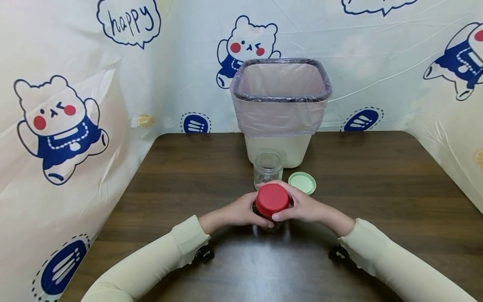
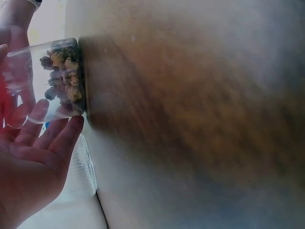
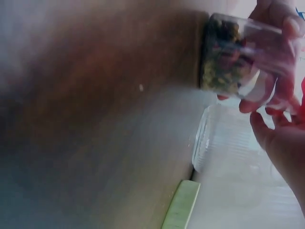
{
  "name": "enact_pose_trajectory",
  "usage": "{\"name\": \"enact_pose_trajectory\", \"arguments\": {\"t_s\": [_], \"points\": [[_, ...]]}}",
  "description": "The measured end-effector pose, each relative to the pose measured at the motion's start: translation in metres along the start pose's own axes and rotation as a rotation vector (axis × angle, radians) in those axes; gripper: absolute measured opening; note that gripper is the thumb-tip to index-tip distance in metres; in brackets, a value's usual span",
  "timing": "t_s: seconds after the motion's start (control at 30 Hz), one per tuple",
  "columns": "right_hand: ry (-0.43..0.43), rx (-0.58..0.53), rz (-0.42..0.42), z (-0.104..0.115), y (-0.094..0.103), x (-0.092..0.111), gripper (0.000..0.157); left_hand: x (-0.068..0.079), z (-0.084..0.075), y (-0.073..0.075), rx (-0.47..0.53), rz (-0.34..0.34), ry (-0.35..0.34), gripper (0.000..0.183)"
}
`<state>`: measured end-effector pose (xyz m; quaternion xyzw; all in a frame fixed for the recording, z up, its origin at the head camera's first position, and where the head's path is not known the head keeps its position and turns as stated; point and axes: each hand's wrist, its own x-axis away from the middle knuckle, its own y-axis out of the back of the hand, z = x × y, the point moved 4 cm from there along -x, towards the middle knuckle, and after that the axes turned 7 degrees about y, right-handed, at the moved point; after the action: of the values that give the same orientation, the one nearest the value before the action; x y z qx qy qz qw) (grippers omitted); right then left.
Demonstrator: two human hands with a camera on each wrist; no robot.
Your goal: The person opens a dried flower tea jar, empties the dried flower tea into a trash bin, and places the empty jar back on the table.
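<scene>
In front of me both hands are at a clear jar [image 2: 62,78] with a red screw lid [image 1: 272,199]; dried flower buds lie in its lower part. My left hand [image 1: 243,211] grips the jar's side from the left, fingers around the glass. From the right, my right hand [image 1: 305,207] holds the red lid, its thumb on the near edge and fingers behind. The jar stands upright, its base at the tabletop. Just behind it is a second, uncapped glass jar [image 1: 268,164], partly hidden by my fingers. A light green lid [image 1: 302,183] lies to its right.
A cream bin [image 1: 279,147] with a translucent liner [image 1: 279,115] stands at the table's back edge, behind the glass jar. The dark wooden table [image 1: 181,180] meets a printed cloth backdrop [image 1: 181,75] behind and at the sides.
</scene>
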<state>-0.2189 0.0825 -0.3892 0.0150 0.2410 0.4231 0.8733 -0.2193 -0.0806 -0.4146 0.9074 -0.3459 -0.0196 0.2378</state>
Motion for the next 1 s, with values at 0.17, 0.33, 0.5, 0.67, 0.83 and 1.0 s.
{"name": "enact_pose_trajectory", "arguments": {"t_s": [0.17,0.33,0.5,0.67,0.83,1.0], "points": [[-0.01,-0.023,0.062,-0.002,0.004,-0.002,0.068,-0.001,0.0,0.0,0.004,0.005,0.006,0.055],[-0.049,0.04,0.032,-0.001,0.004,0.0,0.067,0.0,0.0,-0.001,0.013,0.0,-0.005,0.059],[-0.062,0.176,-0.059,0.006,0.003,0.005,0.062,0.0,0.0,0.0,0.005,-0.002,-0.019,0.058],[-0.057,0.359,-0.142,0.014,0.002,0.011,0.062,0.001,-0.001,-0.001,-0.01,-0.013,-0.019,0.058],[-0.074,0.487,-0.229,0.019,-0.004,0.014,0.064,0.003,-0.004,-0.001,-0.02,-0.029,-0.01,0.057],[-0.111,0.514,-0.295,0.019,-0.01,0.015,0.067,0.003,-0.003,-0.002,-0.021,-0.025,-0.002,0.054]]}}
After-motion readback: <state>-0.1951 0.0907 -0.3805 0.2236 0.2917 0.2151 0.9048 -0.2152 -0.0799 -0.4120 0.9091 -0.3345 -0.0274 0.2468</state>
